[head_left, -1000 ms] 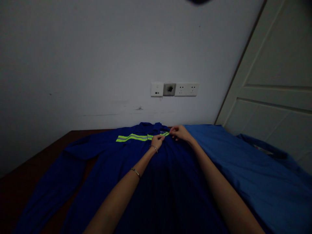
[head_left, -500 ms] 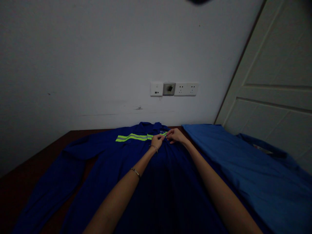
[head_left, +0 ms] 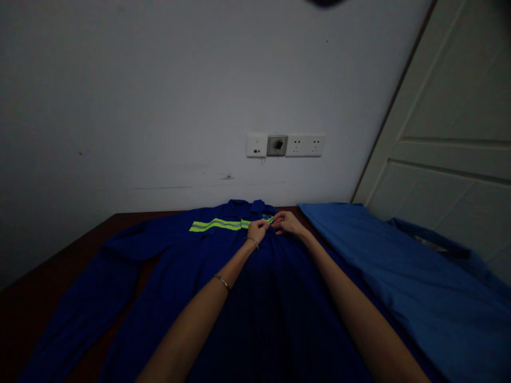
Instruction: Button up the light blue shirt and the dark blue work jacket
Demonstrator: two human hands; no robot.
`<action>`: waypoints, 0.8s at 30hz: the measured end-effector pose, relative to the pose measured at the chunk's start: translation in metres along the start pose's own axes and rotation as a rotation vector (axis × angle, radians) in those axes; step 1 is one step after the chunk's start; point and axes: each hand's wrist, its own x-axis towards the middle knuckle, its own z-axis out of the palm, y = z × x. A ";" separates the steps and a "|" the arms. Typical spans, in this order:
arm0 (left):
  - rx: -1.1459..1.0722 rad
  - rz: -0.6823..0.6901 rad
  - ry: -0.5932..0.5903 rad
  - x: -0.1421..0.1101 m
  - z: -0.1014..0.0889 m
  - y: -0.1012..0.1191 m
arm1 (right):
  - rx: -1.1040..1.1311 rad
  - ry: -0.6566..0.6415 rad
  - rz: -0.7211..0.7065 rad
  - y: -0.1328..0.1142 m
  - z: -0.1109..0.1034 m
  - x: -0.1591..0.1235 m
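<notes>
A dark blue work jacket (head_left: 179,266) lies spread out with its collar toward the wall. Across its chest runs a yellow-green and silver reflective strip (head_left: 215,224). My left hand (head_left: 258,232) pinches the cloth at the chest, just below the strip. Close beside it, my right hand (head_left: 287,222) has its thumb and fingertips closed on the jacket's chest near the right end of the strip. The small detail between the fingertips is too dark to make out. Two thin bracelets circle my left wrist and forearm.
A lighter blue garment (head_left: 383,260) lies to the right on the dark red-brown tabletop (head_left: 24,303). Behind stands a white wall (head_left: 159,106) with switches and sockets (head_left: 305,146). A panelled door (head_left: 451,122) is at the right.
</notes>
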 end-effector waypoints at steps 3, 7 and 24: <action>-0.010 -0.025 -0.008 0.001 0.000 -0.001 | 0.021 -0.014 -0.012 0.001 -0.001 0.000; -0.011 -0.048 -0.013 0.001 0.000 0.000 | 0.036 -0.029 -0.027 0.003 -0.001 0.000; -0.086 -0.056 0.022 0.000 -0.005 0.003 | -0.064 -0.015 -0.137 0.002 -0.013 0.003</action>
